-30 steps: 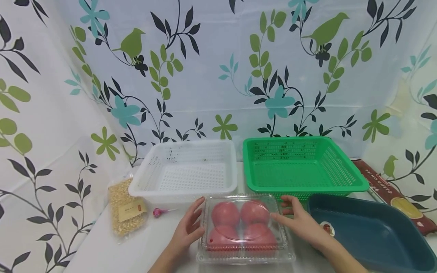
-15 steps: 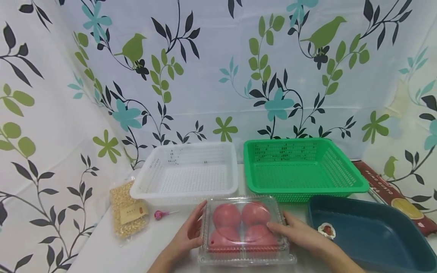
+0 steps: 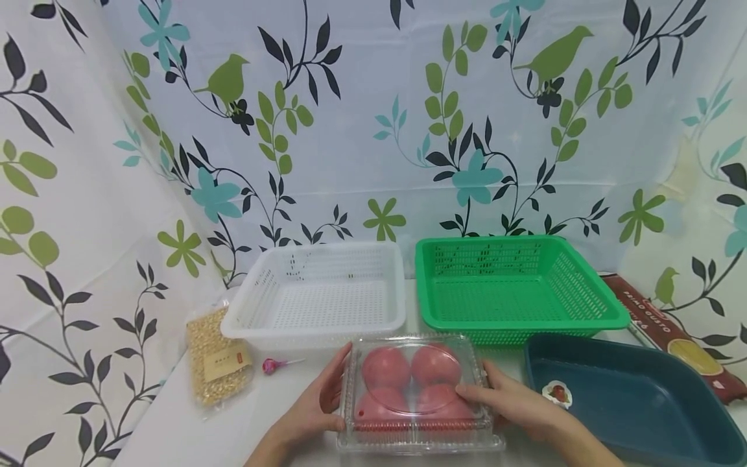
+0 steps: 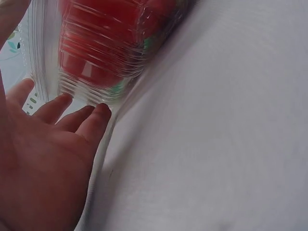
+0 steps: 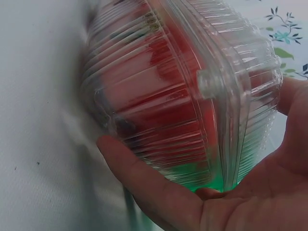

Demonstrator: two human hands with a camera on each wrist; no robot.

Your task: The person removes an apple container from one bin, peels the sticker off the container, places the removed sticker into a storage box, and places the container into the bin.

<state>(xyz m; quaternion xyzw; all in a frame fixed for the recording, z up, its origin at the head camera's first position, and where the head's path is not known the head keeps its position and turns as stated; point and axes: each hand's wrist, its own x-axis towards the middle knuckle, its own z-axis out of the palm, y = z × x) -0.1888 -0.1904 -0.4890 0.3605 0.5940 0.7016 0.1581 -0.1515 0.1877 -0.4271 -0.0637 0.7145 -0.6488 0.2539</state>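
Observation:
A clear plastic clamshell box (image 3: 411, 392) with several round red fruits inside sits at the front middle of the white table. My left hand (image 3: 315, 405) holds its left side; in the left wrist view the fingertips (image 4: 98, 113) touch the ribbed wall below the rim. On the opposite side, my right hand (image 3: 513, 399) grips the box, its thumb laid over the lid. The right wrist view shows an index finger (image 5: 144, 173) along the lower wall, close to the tabletop, with the palm behind the rim. The lid is down. Other right fingers are partly hidden behind the box.
Behind the box stand a white basket (image 3: 318, 334) and a green basket (image 3: 525, 323). A dark blue tray (image 3: 636, 395) with a round sticker lies right. At left are a bag of yellow kernels (image 3: 218, 357) and a lollipop (image 3: 271, 366). A brown package (image 3: 665, 324) lies far right.
My hands have closed in from both sides, from apart with raised fingers to holding the box. The right thumb has come onto the lid. The box stays in nearly the same place.

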